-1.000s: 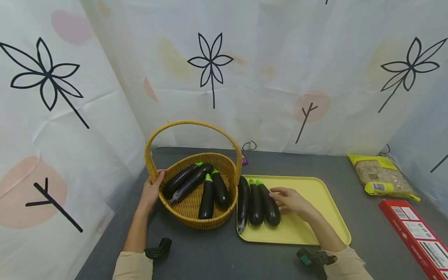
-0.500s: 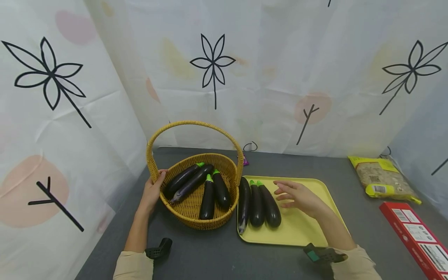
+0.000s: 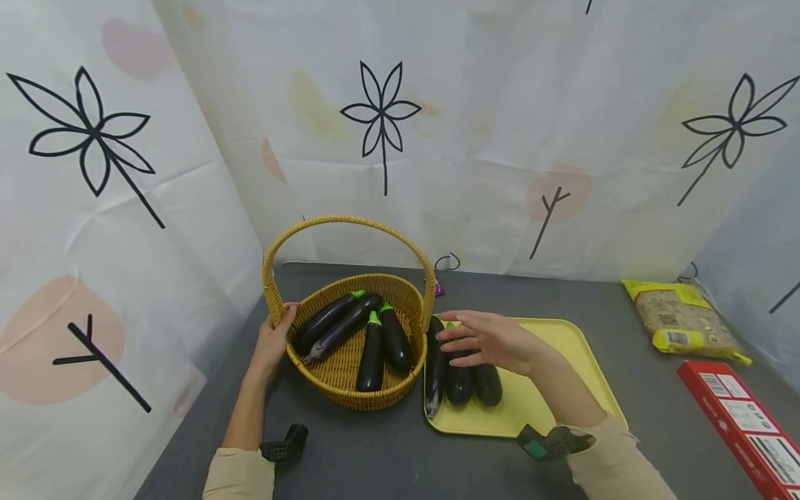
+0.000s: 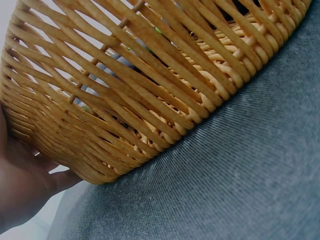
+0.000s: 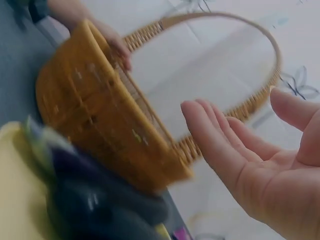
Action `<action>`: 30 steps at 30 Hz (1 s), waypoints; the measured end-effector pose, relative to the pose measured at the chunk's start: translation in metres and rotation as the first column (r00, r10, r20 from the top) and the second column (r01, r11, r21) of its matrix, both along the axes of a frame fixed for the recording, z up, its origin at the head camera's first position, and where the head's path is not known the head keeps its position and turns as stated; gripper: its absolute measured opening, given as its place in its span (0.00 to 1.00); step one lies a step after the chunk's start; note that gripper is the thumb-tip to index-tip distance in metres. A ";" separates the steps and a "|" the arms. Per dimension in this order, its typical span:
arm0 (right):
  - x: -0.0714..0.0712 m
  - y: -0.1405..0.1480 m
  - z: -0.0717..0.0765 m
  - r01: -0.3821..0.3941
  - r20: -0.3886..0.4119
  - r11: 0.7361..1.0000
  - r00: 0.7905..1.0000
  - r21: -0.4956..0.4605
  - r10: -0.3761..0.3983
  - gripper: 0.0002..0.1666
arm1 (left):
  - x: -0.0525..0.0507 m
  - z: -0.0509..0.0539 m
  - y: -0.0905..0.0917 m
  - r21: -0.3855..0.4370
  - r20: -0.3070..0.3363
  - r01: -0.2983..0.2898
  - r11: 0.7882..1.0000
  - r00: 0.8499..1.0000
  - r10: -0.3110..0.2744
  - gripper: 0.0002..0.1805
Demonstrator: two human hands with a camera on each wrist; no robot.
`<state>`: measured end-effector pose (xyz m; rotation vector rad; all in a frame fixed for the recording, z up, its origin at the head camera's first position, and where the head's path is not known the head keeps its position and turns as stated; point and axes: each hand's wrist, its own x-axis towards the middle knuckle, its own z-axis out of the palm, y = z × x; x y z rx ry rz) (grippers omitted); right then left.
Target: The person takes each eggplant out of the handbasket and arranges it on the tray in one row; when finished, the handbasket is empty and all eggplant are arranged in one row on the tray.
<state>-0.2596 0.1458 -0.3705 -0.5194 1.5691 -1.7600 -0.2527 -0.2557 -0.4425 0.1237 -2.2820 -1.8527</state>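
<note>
My left hand (image 3: 271,347) grips the left rim of a yellow wicker basket (image 3: 340,399), thumb over the edge. In the left wrist view, that hand (image 4: 25,185) lies against the outside of the woven wall (image 4: 150,95). Several dark eggplants (image 3: 370,361) lie in the basket. To its right, three more eggplants (image 3: 488,385) rest side by side on a yellow tray (image 3: 575,354). Above these hovers my right hand (image 3: 494,340), holding nothing and partly hiding their upper ends. The right wrist view shows its fingers (image 5: 215,135) extended towards the basket's handle (image 5: 255,100).
A yellow-topped bag of beige contents (image 3: 681,312) lies at the back right, with a red box (image 3: 737,417) in front of it. Behind the basket is a small purple packet (image 3: 437,286). A patterned white curtain (image 3: 469,173) borders the grey table (image 3: 375,451).
My right hand came away from the rightmost tray eggplant with nothing in it, then moved left over the eggplants. The left hand and the basket have stayed in place.
</note>
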 end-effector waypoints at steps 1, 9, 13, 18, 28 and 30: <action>0.001 -0.007 0.002 -0.009 0.016 1.000 1.000 -0.002 0.009 0.34 | 0.000 0.000 0.000 0.002 0.000 0.000 1.000 1.000 0.000 0.28; 0.002 -0.058 0.008 -0.059 0.046 0.996 0.997 0.066 0.056 0.32 | 0.000 0.000 0.000 -0.006 -0.002 -0.011 1.000 1.000 0.011 0.28; -0.005 -0.081 0.007 -0.019 0.042 0.991 0.999 0.134 0.014 0.34 | -0.001 -0.001 0.000 -0.005 0.001 -0.013 1.000 1.000 0.013 0.27; -0.015 -0.107 0.004 0.073 0.021 0.976 0.997 0.203 -0.079 0.36 | 0.000 0.001 0.001 0.007 0.002 -0.017 1.000 1.000 0.017 0.27; -0.035 -0.139 -0.002 0.291 -0.081 0.914 0.957 0.283 -0.279 0.31 | -0.001 0.002 0.000 0.027 0.023 -0.006 1.000 1.000 0.006 0.23; -0.040 -0.143 -0.003 0.318 -0.091 0.903 0.948 0.289 -0.304 0.31 | -0.001 0.002 0.000 0.029 0.023 -0.008 1.000 1.000 0.007 0.23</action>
